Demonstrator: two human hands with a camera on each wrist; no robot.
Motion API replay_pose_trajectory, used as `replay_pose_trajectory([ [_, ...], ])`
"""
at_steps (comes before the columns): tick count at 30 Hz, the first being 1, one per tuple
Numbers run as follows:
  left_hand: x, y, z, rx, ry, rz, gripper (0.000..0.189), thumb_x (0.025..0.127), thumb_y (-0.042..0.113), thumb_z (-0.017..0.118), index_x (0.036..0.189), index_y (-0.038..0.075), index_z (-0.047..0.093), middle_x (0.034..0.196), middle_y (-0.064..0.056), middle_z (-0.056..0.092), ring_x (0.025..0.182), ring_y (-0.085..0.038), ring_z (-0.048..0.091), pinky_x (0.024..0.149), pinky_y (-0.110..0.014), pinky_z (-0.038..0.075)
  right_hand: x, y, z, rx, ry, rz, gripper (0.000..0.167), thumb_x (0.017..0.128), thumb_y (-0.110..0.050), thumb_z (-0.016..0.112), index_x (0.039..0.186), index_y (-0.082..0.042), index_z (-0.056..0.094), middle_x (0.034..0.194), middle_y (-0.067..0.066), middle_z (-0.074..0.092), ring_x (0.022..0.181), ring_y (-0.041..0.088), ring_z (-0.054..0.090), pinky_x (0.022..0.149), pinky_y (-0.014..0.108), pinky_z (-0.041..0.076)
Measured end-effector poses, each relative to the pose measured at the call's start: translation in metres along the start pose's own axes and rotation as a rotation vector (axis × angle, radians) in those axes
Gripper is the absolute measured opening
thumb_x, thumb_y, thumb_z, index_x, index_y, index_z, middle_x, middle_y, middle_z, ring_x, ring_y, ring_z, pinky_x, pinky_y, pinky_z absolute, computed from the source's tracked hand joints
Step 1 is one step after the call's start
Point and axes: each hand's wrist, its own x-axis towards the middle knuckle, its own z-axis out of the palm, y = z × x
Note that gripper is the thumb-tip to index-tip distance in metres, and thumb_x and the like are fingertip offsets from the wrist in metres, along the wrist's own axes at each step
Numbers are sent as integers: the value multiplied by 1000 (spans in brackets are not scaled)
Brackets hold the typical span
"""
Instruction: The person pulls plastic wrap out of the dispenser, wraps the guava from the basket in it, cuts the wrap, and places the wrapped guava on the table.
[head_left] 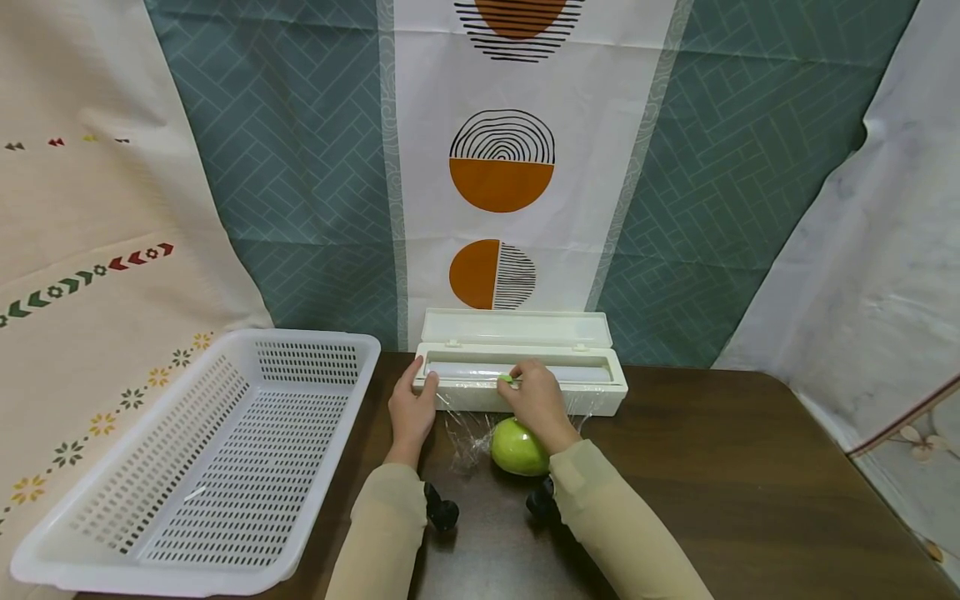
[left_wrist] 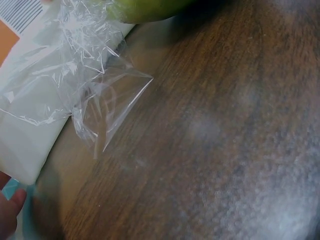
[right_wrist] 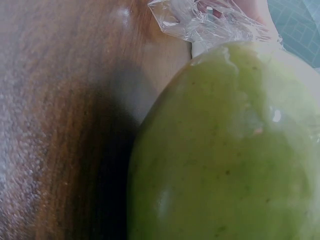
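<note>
Box [head_left: 517, 328]: smooth wht plastic, semi-gloss. Film [left_wrist: 87, 60]: clr, shiny, crinkled plastic. Fruit [head_left: 517, 450]: smooth, glossy skin. Tbl [head_left: 720, 475]: wood-grain, slight sheen.

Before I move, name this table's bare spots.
Widest: brown tabletop right of the white box and right sleeve. Smaller: between that and the left sleeve, nearer you than the green fruit. Crowded: around the box, with left grip, right grip, clear film and fruit.

Box [head_left: 476, 398] is standing on table [head_left: 720, 467]; basket [head_left: 247, 467] is standing to its left; fruit [head_left: 517, 450] is lying before the box.
</note>
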Motion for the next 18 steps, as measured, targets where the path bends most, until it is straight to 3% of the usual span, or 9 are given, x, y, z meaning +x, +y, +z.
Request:
replay_pose_trajectory([
  [18, -1, 0, -1, -23, -32, 0, 45, 94, 28, 56, 138, 19, 50, 143, -14, 46, 136, -33, 37, 111, -50, 29, -1, 0, -2, -8, 2, 22, 25, 83, -26, 63, 91, -2, 67, 95, 11, 65, 85, 26, 61, 77, 39, 51],
])
